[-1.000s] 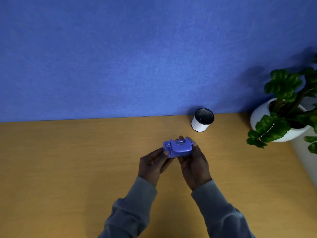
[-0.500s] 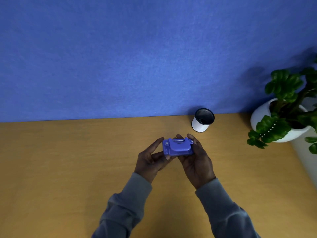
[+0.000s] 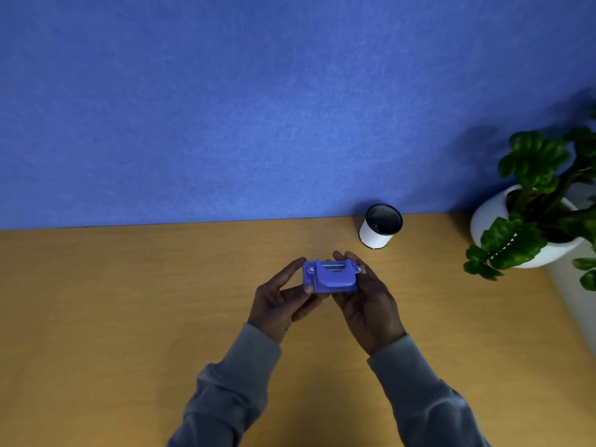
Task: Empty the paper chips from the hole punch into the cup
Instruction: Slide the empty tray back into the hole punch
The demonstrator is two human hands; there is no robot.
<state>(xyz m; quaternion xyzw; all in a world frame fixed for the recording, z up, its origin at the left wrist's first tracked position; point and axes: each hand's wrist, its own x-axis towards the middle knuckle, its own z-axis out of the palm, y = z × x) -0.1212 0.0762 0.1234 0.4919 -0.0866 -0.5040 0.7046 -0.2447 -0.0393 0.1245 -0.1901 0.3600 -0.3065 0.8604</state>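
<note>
A small blue-purple hole punch (image 3: 330, 276) is held above the wooden desk (image 3: 129, 301), lever side up with a metal pin showing along its far edge. My right hand (image 3: 367, 301) cups it from the right and below. My left hand (image 3: 283, 298) holds its left end, thumb on the near corner and forefinger stretched along the far side. The cup (image 3: 380, 225), white outside and dark inside, stands upright at the back of the desk, beyond and to the right of the punch. A few pale specks show on its inner wall.
A blue partition wall (image 3: 258, 108) runs along the back edge of the desk. A white pot (image 3: 503, 233) with a leafy green plant (image 3: 541, 175) stands at the right, its leaves hanging over the desk.
My left hand has loosened, its forefinger now stretched out along the punch's far left side. The punch has turned to lie more level between both hands.
</note>
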